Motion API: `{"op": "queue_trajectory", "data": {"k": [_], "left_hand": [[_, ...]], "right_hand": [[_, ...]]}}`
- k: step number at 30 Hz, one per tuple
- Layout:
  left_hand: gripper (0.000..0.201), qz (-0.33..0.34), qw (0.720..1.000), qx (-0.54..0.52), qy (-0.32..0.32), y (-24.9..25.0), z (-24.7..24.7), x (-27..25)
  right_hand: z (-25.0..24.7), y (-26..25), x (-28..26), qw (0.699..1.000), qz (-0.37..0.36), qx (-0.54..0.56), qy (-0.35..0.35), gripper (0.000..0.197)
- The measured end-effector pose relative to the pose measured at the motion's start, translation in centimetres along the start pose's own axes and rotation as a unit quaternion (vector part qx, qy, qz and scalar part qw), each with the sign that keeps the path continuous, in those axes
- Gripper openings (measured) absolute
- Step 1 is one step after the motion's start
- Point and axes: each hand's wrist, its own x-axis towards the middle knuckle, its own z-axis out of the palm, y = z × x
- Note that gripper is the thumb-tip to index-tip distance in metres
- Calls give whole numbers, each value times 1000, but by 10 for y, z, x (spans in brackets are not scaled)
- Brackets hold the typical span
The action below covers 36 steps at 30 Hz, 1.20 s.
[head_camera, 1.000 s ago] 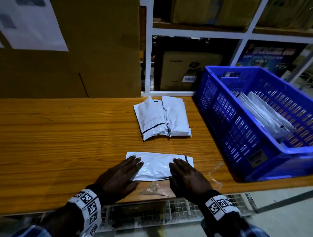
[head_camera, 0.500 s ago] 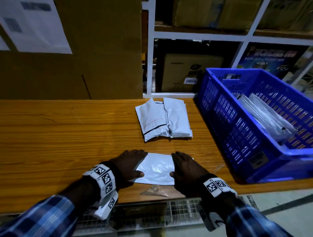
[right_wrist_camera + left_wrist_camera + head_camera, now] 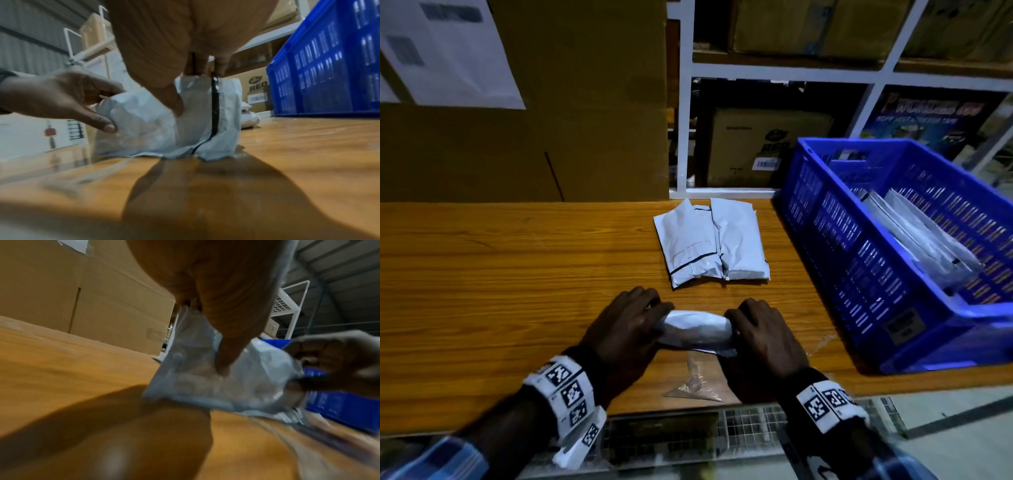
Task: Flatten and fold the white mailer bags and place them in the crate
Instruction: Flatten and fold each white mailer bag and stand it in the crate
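You had your left hand [image 3: 625, 329] and right hand [image 3: 763, 337] each curled round one end of the half-folded white plastic mailer bag [image 3: 697, 330] near the wooden table's [image 3: 500, 274] edge, lifting its far flap to crease it; the blue slatted plastic crate [image 3: 859, 267] waited right.

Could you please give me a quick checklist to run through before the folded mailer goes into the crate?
1. Both ends held: left hand and right hand grip the mailer bag: ok.
2. Fold finished and flat: cannot tell; the bag is bulging mid-fold.
3. Blue crate has room beside the bags inside: ok.
4. Path to the crate free: ok.
5. Waiting mailers out of the way: ok.
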Motion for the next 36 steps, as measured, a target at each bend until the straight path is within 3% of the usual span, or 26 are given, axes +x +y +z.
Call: {"op": "queue_trajectory", "data": {"k": [4, 6, 11, 14, 19, 22, 30, 36], "left_hand": [[40, 21, 999, 20, 13, 13, 9, -36], [31, 37, 999, 36, 14, 11, 27, -62], [44, 18, 999, 1, -41, 24, 45, -103], [46, -25, 999, -29, -27, 31, 39, -91], [57, -136, 989, -53, -24, 23, 54, -72], [60, -125, 990, -20, -63, 20, 60, -71], [56, -133, 990, 22, -50, 5, 59, -94], [68, -169, 978, 9, -118, -17, 49, -60]], "right_hand": [[15, -10, -21, 997, -34, 15, 71, 19], [28, -14, -43, 996, -54, 19, 71, 12], [58, -20, -81, 998, -31, 33, 32, 25], [58, -26, -68, 998, -16, 43, 37, 25], [75, -44, -27, 999, -8, 34, 9, 44], [91, -63, -12, 999, -9, 36, -26, 52], [93, -77, 4, 998, -62, -13, -18, 48], [86, -70, 48, 988, -27, 62, -142, 71]]}}
